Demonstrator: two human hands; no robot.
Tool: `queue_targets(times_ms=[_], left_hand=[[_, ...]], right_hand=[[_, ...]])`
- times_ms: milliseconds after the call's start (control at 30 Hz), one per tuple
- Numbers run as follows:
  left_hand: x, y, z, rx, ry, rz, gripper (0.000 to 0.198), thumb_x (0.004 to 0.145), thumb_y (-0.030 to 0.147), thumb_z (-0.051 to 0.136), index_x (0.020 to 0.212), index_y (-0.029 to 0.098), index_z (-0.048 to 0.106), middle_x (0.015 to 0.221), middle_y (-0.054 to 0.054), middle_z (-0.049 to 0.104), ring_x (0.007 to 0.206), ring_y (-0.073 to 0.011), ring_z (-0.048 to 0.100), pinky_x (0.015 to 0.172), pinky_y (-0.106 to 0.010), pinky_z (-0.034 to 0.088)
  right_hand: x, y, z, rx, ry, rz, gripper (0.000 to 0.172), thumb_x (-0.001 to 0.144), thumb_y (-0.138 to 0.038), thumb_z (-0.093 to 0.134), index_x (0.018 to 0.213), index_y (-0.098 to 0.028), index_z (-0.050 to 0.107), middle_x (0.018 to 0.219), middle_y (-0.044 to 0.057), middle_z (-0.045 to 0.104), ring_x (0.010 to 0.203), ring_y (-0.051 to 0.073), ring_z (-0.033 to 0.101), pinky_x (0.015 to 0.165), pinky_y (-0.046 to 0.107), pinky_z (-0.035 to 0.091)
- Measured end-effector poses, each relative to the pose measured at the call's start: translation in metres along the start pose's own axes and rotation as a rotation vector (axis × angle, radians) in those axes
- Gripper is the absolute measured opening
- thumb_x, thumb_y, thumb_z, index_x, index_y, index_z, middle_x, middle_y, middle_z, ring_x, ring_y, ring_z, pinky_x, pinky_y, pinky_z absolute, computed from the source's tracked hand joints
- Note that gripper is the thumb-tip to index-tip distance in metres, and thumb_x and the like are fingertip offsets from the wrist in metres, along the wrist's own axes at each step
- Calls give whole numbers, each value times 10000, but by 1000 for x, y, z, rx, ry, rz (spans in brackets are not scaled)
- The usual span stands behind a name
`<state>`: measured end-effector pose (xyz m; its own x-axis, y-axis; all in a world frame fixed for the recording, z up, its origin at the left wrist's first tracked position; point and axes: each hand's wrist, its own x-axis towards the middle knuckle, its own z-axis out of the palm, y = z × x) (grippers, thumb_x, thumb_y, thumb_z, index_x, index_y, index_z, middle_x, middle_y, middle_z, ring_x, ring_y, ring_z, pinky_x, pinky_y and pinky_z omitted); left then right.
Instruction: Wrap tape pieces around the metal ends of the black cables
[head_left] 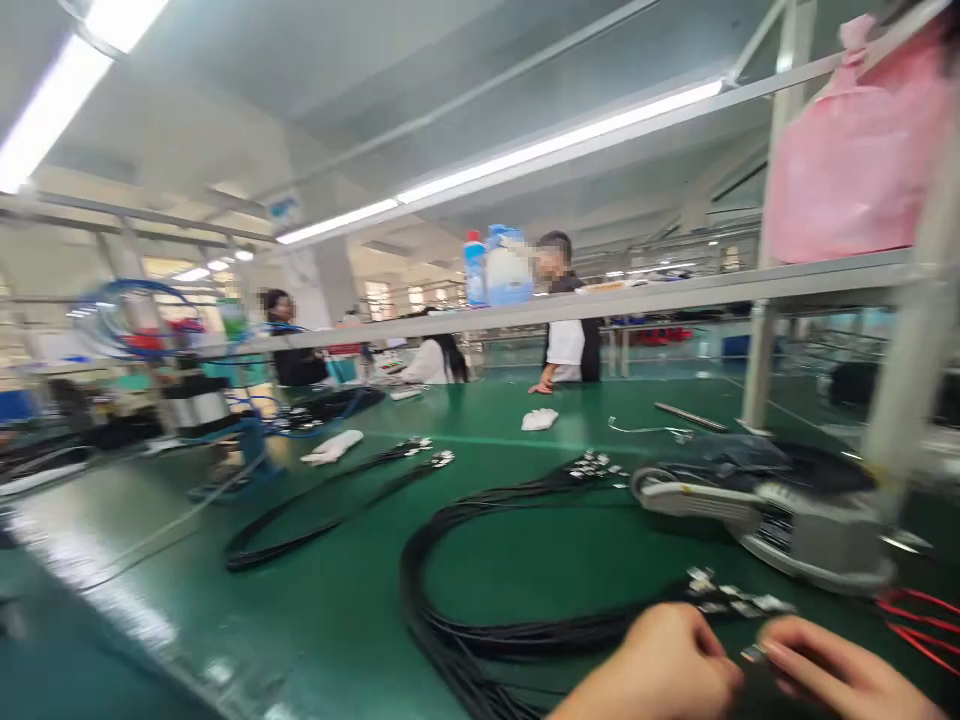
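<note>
My left hand (664, 668) is at the bottom edge, its fingers curled over a bundle of black cables (480, 560) looped on the green table (337, 620). Just to its right, my right hand (832, 672) pinches a small white connector (754, 654) at the cable ends. More white connectors (739, 603) fan out right above both hands. The picture is smeared by motion.
A grey tape dispenser machine (787, 510) stands at the right, red wires (919, 612) beside it. A second black cable loop (330, 500) and white gloves (334, 446) lie at the left. People stand across the table. A pink bag (855, 160) hangs at the top right.
</note>
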<state>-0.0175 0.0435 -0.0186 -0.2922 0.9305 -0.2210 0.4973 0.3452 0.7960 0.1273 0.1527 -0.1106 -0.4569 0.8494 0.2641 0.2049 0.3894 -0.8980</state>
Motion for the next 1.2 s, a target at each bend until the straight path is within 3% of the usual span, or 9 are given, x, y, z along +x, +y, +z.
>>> queue_targets(times_ms=[67, 167, 300, 467, 600, 767, 900, 1000, 1200], left_hand=[[4, -4, 1, 3, 19, 121, 161, 675, 139, 559, 799, 155, 661, 630, -23, 615, 547, -145, 529, 575, -279, 461], [18, -13, 11, -38, -15, 291, 236, 805, 218, 435, 921, 164, 633, 803, -48, 660, 728, -173, 576, 697, -288, 460], [32, -25, 17, -88, 18, 478, 243, 808, 335, 474, 807, 191, 669, 806, -41, 679, 785, -204, 611, 753, -314, 466], [29, -32, 16, -52, 78, 527, 239, 798, 367, 485, 804, 219, 673, 841, -40, 683, 801, -205, 635, 758, -320, 498], [31, -34, 20, -25, 134, 602, 228, 799, 373, 489, 805, 222, 660, 802, -41, 676, 753, -190, 649, 696, -290, 527], [42, -42, 19, -30, 151, 711, 207, 820, 359, 504, 870, 230, 657, 809, -29, 668, 735, -160, 652, 668, -244, 535], [39, -40, 17, -57, 200, 720, 209, 830, 356, 498, 827, 234, 668, 793, -22, 654, 724, -160, 644, 663, -253, 531], [26, -31, 15, -112, 221, 674, 218, 823, 349, 497, 799, 225, 675, 785, -27, 650, 729, -170, 638, 682, -279, 526], [13, -19, 17, -258, 205, 508, 196, 784, 328, 554, 869, 195, 668, 770, -26, 672, 682, -167, 630, 664, -291, 518]], right_hand=[[-5, -31, -10, 123, -161, 49, 241, 722, -447, 630, 646, -221, 671, 610, 32, 631, 588, 183, 596, 566, 279, 489], [-3, -61, -16, 354, -138, 152, 255, 645, -402, 726, 643, -157, 657, 572, 1, 610, 554, 131, 555, 567, 240, 453], [15, -57, -36, 392, 132, 266, 301, 661, -412, 721, 755, -129, 679, 707, 44, 678, 600, 133, 604, 556, 228, 468], [60, -49, -98, 391, 573, 406, 238, 866, -340, 545, 906, -119, 624, 886, 63, 654, 668, 93, 601, 587, 202, 482], [106, -53, -142, 344, 666, 549, 266, 898, -337, 529, 1056, -130, 577, 1019, 69, 617, 831, 164, 616, 713, 339, 526], [141, -63, -158, 341, 663, 630, 293, 893, -302, 543, 1142, -148, 549, 1136, 86, 581, 949, 202, 600, 796, 398, 516], [140, -77, -157, 377, 705, 567, 285, 895, -287, 543, 1141, -144, 546, 1120, 83, 585, 927, 196, 606, 772, 390, 525], [110, -86, -141, 409, 759, 463, 231, 884, -288, 559, 1042, -123, 587, 1015, 68, 623, 820, 150, 621, 706, 305, 533], [-19, -94, -27, 620, 615, 306, 224, 756, -348, 680, 840, -141, 692, 876, 68, 703, 751, 135, 640, 661, 223, 523]])
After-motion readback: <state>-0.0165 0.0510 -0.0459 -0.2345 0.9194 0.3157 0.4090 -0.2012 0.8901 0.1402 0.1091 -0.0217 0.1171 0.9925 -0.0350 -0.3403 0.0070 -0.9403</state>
